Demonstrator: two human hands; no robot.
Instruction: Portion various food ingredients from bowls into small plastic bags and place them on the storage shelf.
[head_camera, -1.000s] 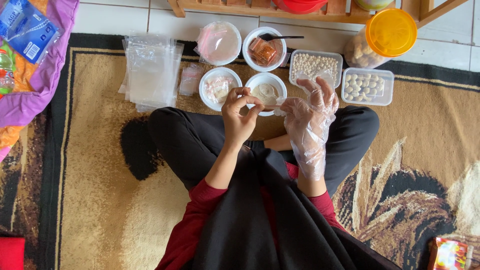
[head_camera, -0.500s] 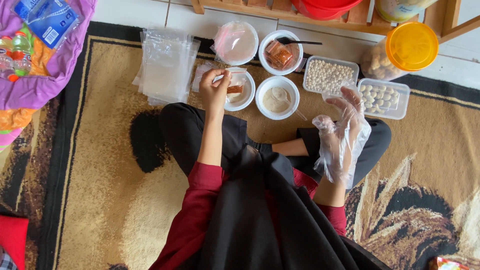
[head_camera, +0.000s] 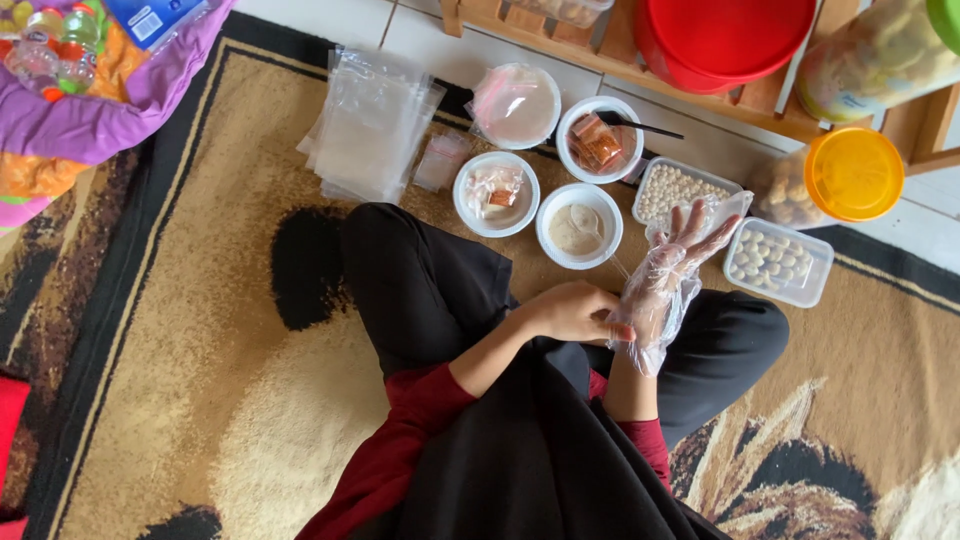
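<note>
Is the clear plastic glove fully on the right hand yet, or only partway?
Partway, it seems: the glove covers the right hand loosely, and the left hand pinches its cuff at the wrist.

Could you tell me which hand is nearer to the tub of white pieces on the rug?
Right. The gloved right hand is raised just left of the tub, its fingers close to the rim. The bare left hand is lower, tugging the glove at the wrist.
</note>
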